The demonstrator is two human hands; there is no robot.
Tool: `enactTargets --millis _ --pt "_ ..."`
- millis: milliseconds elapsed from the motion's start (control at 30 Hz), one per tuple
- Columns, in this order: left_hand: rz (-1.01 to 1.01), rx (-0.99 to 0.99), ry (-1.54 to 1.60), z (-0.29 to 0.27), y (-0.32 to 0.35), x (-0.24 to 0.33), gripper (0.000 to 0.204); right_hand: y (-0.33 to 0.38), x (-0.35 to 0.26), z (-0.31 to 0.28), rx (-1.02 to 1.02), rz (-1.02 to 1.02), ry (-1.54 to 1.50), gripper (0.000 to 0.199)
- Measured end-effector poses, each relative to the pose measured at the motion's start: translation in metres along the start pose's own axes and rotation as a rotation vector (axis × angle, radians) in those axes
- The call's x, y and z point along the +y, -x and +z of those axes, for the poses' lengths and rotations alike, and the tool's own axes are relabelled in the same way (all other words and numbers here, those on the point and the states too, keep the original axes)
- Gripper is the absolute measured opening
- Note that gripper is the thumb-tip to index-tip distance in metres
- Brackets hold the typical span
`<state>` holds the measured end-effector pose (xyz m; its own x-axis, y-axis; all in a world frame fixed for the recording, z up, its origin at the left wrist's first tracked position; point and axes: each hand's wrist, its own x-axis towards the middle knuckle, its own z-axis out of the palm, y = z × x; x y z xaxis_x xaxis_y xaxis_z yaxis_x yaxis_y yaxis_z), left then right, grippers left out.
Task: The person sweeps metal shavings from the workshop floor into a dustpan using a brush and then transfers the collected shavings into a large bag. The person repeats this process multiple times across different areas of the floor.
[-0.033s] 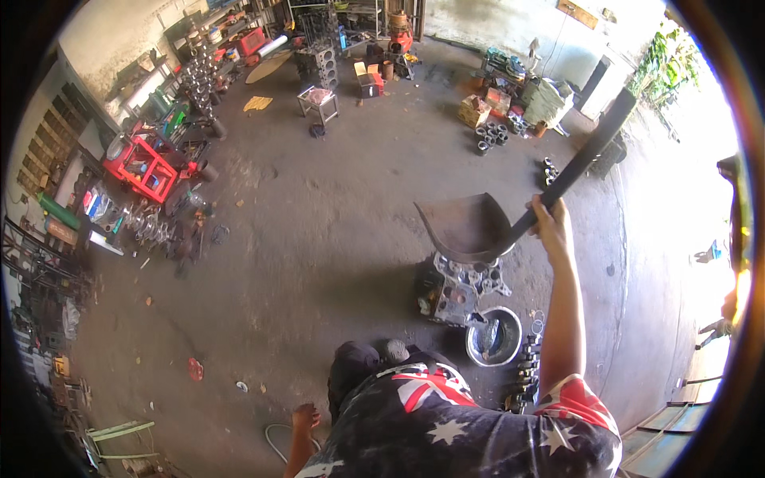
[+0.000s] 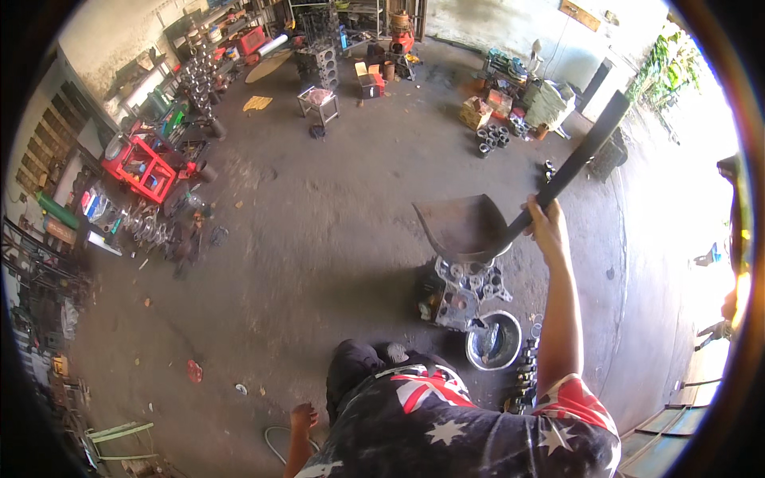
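Note:
My right hand (image 2: 547, 227) is closed around the thick dark handle of a shovel (image 2: 464, 226), close to where the handle meets the blade. The brown metal blade hangs above an engine block (image 2: 456, 296) and hides its far end; the handle slants up to the right. Beside the block, a round metal basin (image 2: 511, 362) holds something shiny that I cannot make out. My left hand (image 2: 304, 417) hangs low at my left side with nothing visible in it, its fingers loosely bent and apart.
A crankshaft (image 2: 525, 374) lies right of my body, next to the basin. At far left stands a red cart (image 2: 143, 171) among metal parts. A small stool (image 2: 319, 102) and another engine block (image 2: 325, 68) are at the back. Boxes (image 2: 476, 113) and cylinder-like parts (image 2: 494, 137) sit at far right.
The shovel's handle has shifted slightly left, its upper end a little lower, along with my right hand. My left hand stays in nearly the same place.

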<state>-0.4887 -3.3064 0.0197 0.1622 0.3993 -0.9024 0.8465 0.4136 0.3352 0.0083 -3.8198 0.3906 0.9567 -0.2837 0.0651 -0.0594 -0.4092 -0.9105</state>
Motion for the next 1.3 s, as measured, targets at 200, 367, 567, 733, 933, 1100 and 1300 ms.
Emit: enactTargets --millis 200,367,567,733,933,1100,1300 --pt "0.299 -0.174 -0.336 0.021 -0.052 0.134 0.029 -0.112 -0.008 0.115 -0.033 -0.033 0.140 0.036" --pt "0.281 -0.198 -0.548 0.032 -0.116 0.301 0.039 -0.190 -0.036 0.188 0.049 0.015 0.021 0.028" --pt "0.328 -0.142 -0.571 0.063 -0.209 0.582 0.036 -0.262 -0.086 0.205 0.171 0.002 -0.008 0.028" --pt "0.493 -0.084 -0.446 0.143 -0.238 0.836 0.038 -0.346 -0.076 0.249 0.194 0.044 -0.089 0.026" --pt "0.512 -0.153 -0.366 0.278 -0.237 0.964 0.036 -0.509 -0.053 0.305 0.101 0.049 -0.125 0.024" --pt "0.399 -0.335 -0.506 0.359 -0.257 0.956 0.040 -0.644 -0.049 0.320 0.015 0.060 -0.200 0.026" --pt "0.880 -0.412 -1.466 0.394 -0.315 1.000 0.037 -0.787 -0.028 0.352 0.148 0.071 -0.543 0.028"
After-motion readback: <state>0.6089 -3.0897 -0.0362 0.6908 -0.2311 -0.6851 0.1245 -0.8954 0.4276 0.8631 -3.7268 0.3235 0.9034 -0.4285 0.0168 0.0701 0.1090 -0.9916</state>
